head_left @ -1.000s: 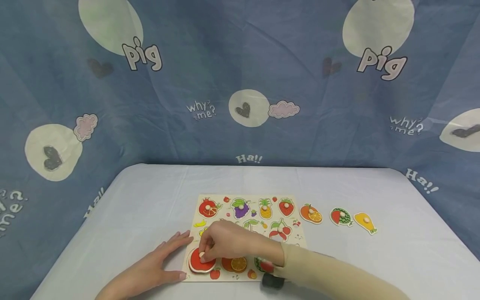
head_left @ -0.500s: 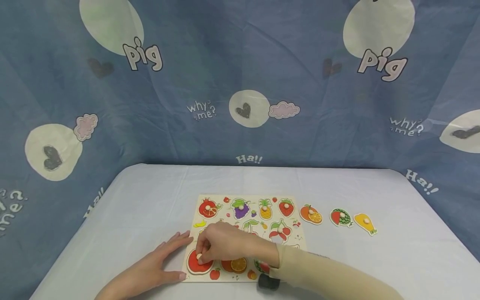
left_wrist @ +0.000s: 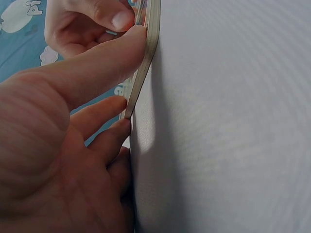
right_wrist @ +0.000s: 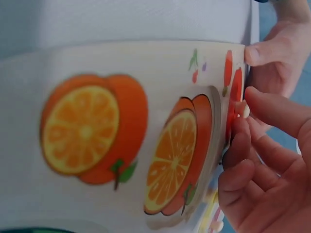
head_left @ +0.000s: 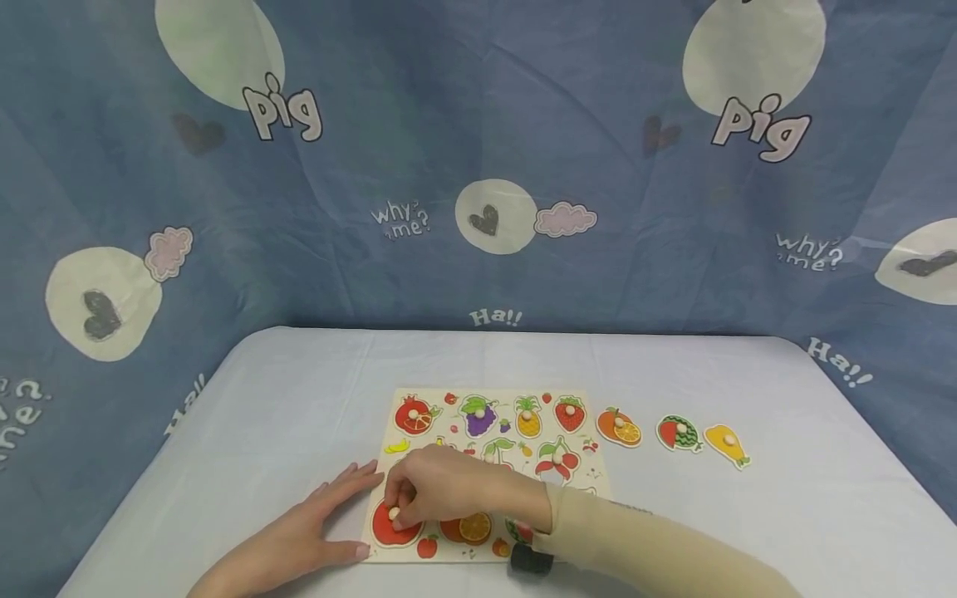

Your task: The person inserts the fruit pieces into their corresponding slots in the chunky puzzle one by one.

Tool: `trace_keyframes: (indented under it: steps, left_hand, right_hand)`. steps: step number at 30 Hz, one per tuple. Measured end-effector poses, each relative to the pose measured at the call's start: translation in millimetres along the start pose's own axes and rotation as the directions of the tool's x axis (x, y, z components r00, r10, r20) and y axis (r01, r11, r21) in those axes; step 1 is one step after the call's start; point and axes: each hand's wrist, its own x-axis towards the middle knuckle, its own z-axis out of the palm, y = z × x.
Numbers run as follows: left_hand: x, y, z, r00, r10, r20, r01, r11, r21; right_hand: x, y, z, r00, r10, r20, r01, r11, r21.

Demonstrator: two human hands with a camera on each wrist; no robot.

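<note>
A cream wooden peg puzzle board (head_left: 446,414) with fruit pictures lies on the white table. My right hand (head_left: 449,482) pinches the small knob of a red fruit puzzle piece (head_left: 396,538) between thumb and curled fingers. That red piece lies at the board's near left corner; in the right wrist view the knob (right_wrist: 246,110) shows between the fingertips. My left hand (head_left: 299,527) is spread at the board's left side, thumb and fingertips touching its edge (left_wrist: 153,29). The right hand and sleeve hide part of the board's middle and lower right.
Right of the board lie an orange piece (head_left: 619,428), a watermelon piece (head_left: 679,433) and a yellow pear-shaped piece (head_left: 727,445). A black device (head_left: 532,559) sits under the right wrist. A blue printed cloth (head_left: 419,282) hangs behind the table.
The right hand has shifted slightly left with the red piece, which now sits closer to the board's left edge and more squarely in its corner. The left hand has stayed put.
</note>
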Motion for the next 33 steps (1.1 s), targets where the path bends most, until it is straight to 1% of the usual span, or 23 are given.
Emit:
trace_keyframes:
  steps: [3,5,8,12,20,23,26,33]
  left_hand:
    - [-0.7,-0.2,1.1,1.000,-0.003,0.005,0.003,1.000,-0.009]
    - [-0.8,-0.2,1.5,1.000,-0.004,0.003,0.004,1.000,-0.007]
    - [-1.4,-0.2,1.1,1.000,0.002,0.002,-0.001,1.000,-0.010]
    - [-1.0,0.4,0.2,1.000,0.005,-0.010,-0.005,1.000,0.010]
    - [0.5,1.2,0.9,1.000,-0.018,-0.019,0.019,0.999,0.033]
    - [1.0,1.1,1.1,0.999,-0.026,-0.019,0.027,0.999,0.035]
    - [1.6,1.3,1.2,0.999,-0.037,-0.018,0.038,0.999,0.038]
    - [1.9,1.7,2.5,0.998,-0.065,-0.025,0.066,0.997,0.035]
  right_hand:
    - [-3.3,0.9,-2.3,1.000,0.016,0.006,-0.016,1.000,0.015]
    - [-6.2,2.2,-3.8,1.000,0.011,-0.002,-0.011,1.000,0.018]
    - [-11.0,4.3,-6.5,1.000,-0.014,-0.024,0.015,0.999,0.043]
    - [-17.6,6.5,-10.2,0.997,-0.047,-0.053,0.052,0.994,0.095]
    - [-31.0,11.7,-15.5,0.993,-0.078,-0.093,0.096,0.975,0.202]
    - [-35.1,12.6,-17.7,0.989,-0.098,-0.112,0.118,0.973,0.199]
    - [-39.2,12.9,-20.1,0.988,-0.103,-0.118,0.124,0.976,0.180]
    - [-49.1,15.3,-23.6,0.984,-0.119,-0.130,0.133,0.986,0.099]
